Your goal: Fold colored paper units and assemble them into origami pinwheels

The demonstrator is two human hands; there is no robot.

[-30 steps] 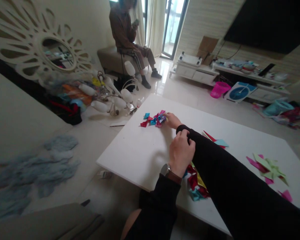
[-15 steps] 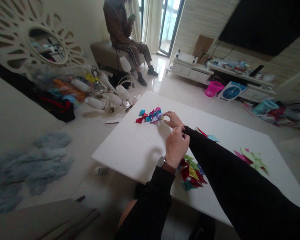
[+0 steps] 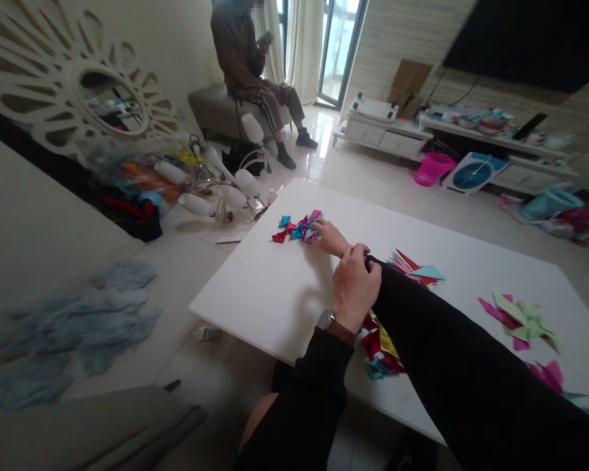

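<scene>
My right hand [image 3: 328, 236] reaches across the white table [image 3: 275, 294] to a small pile of folded paper pieces [image 3: 297, 229] in blue, red and pink, and its fingertips pinch at the pile's near edge. My left hand [image 3: 354, 286], with a watch on the wrist, grips the black sleeve cuff [image 3: 380, 271] of my right arm. A second heap of folded coloured papers [image 3: 380, 347] lies under my right forearm near the table's front edge.
Flat coloured paper sheets [image 3: 415, 268] and green and pink pieces [image 3: 520, 320] lie further right on the table. On the floor to the left lie a chandelier with white shades [image 3: 216, 190] and a grey rug [image 3: 78, 327]. A person [image 3: 255, 72] sits on a bench at the back.
My right hand stays at the far pile and has closed onto its edge. My left hand stays on the right sleeve cuff. The view has shifted slightly.
</scene>
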